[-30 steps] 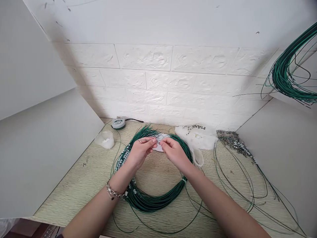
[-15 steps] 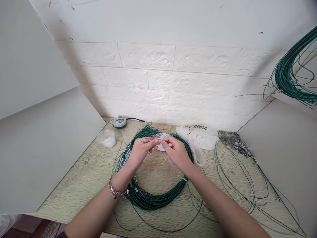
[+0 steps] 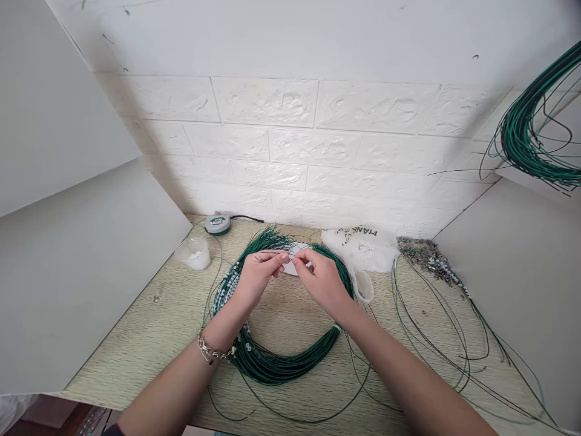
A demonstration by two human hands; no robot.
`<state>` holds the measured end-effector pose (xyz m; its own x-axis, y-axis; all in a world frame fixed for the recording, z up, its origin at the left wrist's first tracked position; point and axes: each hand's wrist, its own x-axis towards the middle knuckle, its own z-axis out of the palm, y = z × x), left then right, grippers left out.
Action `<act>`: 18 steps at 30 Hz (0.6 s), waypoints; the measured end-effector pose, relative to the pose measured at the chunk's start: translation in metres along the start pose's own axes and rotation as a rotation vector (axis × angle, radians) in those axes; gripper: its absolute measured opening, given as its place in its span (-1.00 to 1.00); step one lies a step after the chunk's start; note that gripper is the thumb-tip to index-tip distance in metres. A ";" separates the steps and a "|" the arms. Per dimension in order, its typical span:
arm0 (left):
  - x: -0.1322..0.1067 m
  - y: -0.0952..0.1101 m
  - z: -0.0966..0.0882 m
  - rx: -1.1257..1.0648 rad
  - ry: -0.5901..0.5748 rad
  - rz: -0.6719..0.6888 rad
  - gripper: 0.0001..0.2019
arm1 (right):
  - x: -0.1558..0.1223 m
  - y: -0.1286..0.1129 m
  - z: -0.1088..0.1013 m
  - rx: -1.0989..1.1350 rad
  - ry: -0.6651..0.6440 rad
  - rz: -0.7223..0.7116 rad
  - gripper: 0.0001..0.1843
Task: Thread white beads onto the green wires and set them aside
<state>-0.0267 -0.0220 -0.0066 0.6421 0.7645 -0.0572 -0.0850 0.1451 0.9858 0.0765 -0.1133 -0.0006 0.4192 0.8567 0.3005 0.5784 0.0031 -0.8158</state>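
Observation:
A thick coil of green wires [image 3: 290, 366] lies on the table, with white labelled beads or sleeves [image 3: 226, 287] along its left side and loose ends fanned out at the top. Over the coil's upper part, my left hand [image 3: 262, 269] pinches a thin dark wire between thumb and finger. My right hand [image 3: 320, 275] is closed in a pinch right beside it, fingertips nearly touching the left ones. What sits in the right fingertips is too small to make out. Behind both hands lies a white round piece [image 3: 293, 266], partly covered.
A clear cup with white bits [image 3: 195, 254] and a tape measure [image 3: 218, 224] stand at the left. To the right are a white plastic bag [image 3: 363, 251], a pile of small metal pieces [image 3: 426, 257] and loose wires [image 3: 431, 333]. Another wire coil [image 3: 521, 133] hangs upper right.
The view has shifted very slightly. Both hands keep their pinch over the coil, with only tiny fingertip movement.

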 end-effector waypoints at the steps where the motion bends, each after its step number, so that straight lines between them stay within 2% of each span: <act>1: 0.000 -0.001 0.000 0.002 -0.001 0.002 -0.76 | 0.000 0.000 0.000 0.005 0.001 -0.007 -0.80; 4: 0.000 0.000 -0.002 0.021 -0.022 0.015 -0.76 | 0.001 -0.001 0.000 0.031 -0.007 -0.044 -0.81; 6: 0.003 0.011 -0.008 0.111 -0.103 -0.003 -0.74 | 0.004 -0.004 -0.001 0.034 -0.004 -0.044 -0.80; 8: 0.013 0.030 -0.022 0.349 -0.235 -0.038 -0.70 | 0.008 -0.008 -0.005 0.046 0.037 -0.018 -0.80; 9: 0.022 0.041 -0.031 0.535 -0.286 -0.053 -0.67 | 0.011 -0.011 -0.008 0.061 0.064 0.001 -0.80; 10: 0.033 0.052 -0.041 0.742 -0.268 -0.017 -0.64 | 0.014 -0.014 -0.011 0.087 0.089 0.024 -0.80; 11: 0.047 0.062 -0.053 0.951 -0.186 0.008 -0.62 | 0.016 -0.017 -0.014 0.119 0.110 0.047 -0.79; 12: 0.063 0.069 -0.064 1.147 -0.081 0.016 -0.60 | 0.018 -0.019 -0.018 0.157 0.123 0.067 -0.79; 14: 0.096 0.075 -0.085 1.461 0.161 -0.088 -0.52 | 0.022 -0.023 -0.024 0.239 0.129 0.098 -0.79; 16: 0.122 0.069 -0.102 1.652 0.234 -0.269 -0.48 | 0.023 -0.023 -0.031 0.317 0.135 0.109 -0.80; 18: 0.139 0.056 -0.113 1.673 0.241 -0.340 -0.45 | 0.022 -0.021 -0.037 0.377 0.157 0.111 -0.80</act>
<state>-0.0284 0.1632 0.0227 0.3286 0.9327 -0.1484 0.9431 -0.3326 -0.0019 0.0991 -0.1133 0.0415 0.5830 0.7735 0.2486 0.2394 0.1288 -0.9623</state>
